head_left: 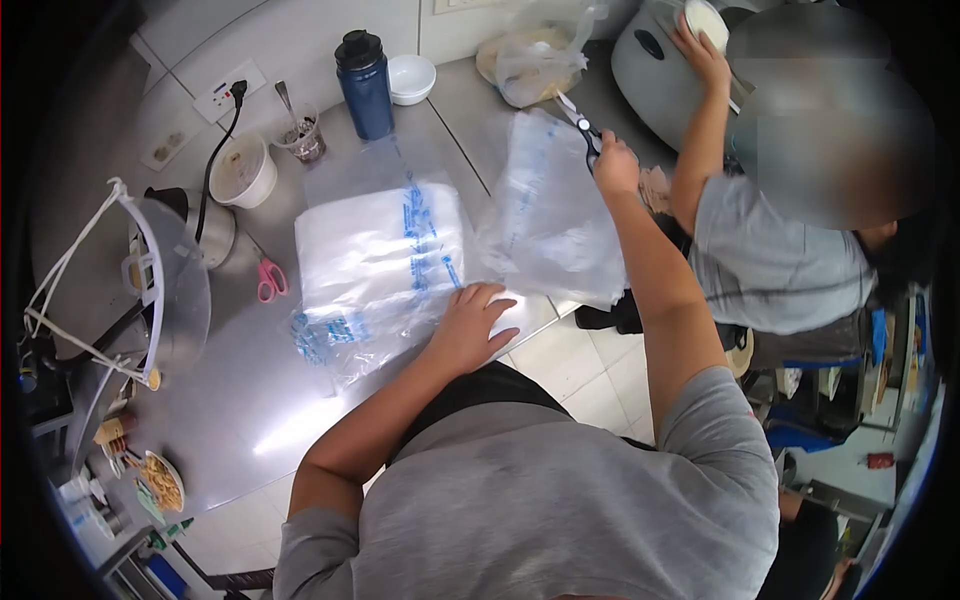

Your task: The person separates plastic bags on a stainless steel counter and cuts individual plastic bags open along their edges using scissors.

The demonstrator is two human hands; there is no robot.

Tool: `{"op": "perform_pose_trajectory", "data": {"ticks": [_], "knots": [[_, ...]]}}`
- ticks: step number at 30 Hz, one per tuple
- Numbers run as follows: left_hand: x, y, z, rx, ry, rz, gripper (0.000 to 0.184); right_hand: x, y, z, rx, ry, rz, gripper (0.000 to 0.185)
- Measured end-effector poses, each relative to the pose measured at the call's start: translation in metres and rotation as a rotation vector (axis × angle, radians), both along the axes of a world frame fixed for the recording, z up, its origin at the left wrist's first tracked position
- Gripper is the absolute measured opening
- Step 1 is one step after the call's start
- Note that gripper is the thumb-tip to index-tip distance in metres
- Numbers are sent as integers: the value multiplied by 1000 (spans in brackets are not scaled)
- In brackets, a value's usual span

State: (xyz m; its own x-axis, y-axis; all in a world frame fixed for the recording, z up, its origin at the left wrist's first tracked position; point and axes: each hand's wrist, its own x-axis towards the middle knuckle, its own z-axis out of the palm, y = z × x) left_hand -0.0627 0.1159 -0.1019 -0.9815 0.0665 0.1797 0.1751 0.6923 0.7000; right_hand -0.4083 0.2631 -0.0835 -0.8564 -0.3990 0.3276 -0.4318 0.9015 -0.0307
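Observation:
My right hand (615,165) is closed around the handles of black-handled scissors (583,125), whose blades point toward a knotted clear plastic bag (535,72) at the back. Below it lie loose clear plastic bags (555,225) with faint blue print, reaching over the counter's front edge. My left hand (470,325) lies with fingers spread at the lower right corner of a thick stack of clear plastic bags (365,245) in a wrapper with blue print. Whether the scissor blades touch the knotted bag, I cannot tell.
On the steel counter (235,390) are pink scissors (270,281), a blue bottle (366,90), a white bowl (411,79), a white tub (242,172) and a cup with a spoon (303,138). A co-worker (780,250) at right holds a round white object (706,25) by a large grey appliance (650,75).

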Motion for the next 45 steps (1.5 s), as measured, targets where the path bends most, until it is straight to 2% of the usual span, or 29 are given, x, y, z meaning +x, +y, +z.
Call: {"op": "perform_pose_trajectory", "data": {"ticks": [2, 3, 6, 9, 12, 14, 16, 17, 19, 20, 21, 23, 26, 29, 31, 32, 34, 35, 38, 40, 43, 45], "knots": [[-25, 4, -6, -101, 79, 83, 48, -28, 10, -20, 86, -10, 34, 31], [-37, 8, -8, -97, 21, 94, 55, -35, 13, -25, 117, -62, 30, 33], [-61, 16, -24, -219, 62, 68, 59, -46, 21, -38, 42, -77, 121, 38], [-69, 20, -30, -285, -55, 1, 59, -47, 22, -37, -71, -123, 105, 41], [-70, 21, -30, -323, -156, 35, 56, -63, 29, -55, -77, -210, 65, 42], [-72, 20, -29, -335, -138, 52, 52, -57, 26, -45, 39, -186, -26, 38], [-70, 17, -29, -339, -139, 58, 50, -36, 17, -42, -63, 142, -29, 43], [-71, 16, -30, -339, -139, 52, 49, -36, 12, -40, -101, 165, -17, 45], [-74, 15, -29, -343, -145, 29, 48, -19, -3, -4, -183, -41, 4, 45], [-76, 15, -26, -349, -150, 14, 47, -14, -8, -11, -245, 185, 35, 42], [-80, 16, -25, -338, -156, -9, 46, -7, -13, -5, -321, 189, 70, 47], [-78, 12, -23, -327, -191, -28, 46, 26, -19, 35, -394, 297, 151, 42], [-75, 8, -27, -323, -101, -34, 51, 76, -21, 54, -414, 97, 273, 47], [-59, 0, -10, -264, 6, 17, 57, 134, -7, 34, -584, -179, 188, 52], [-43, -24, -11, -188, 42, 49, 58, 182, 7, 21, -821, -247, -11, 54], [-32, -42, -14, -150, 50, 78, 59, 205, 17, 18, -826, -333, -138, 58], [-11, -80, -11, -338, 13, 169, 60, 250, 39, 1, -836, -489, -390, 67], [-6, -97, -11, -430, 7, 201, 61, 270, 53, -20, -878, -660, -448, 68], [14, -137, -64, -635, -122, 315, 67, 348, 82, -44, -869, -799, -526, 69], [19, -146, -72, -716, -88, 314, 70, 398, 88, -26, -1008, -960, -684, 69], [19, -143, -76, -764, -76, 326, 65, 464, 113, -79, -1042, -931, -872, 68], [14, -145, -85, -785, -46, 322, 63, 500, 122, -81, -1036, -996, -990, 69]]}}
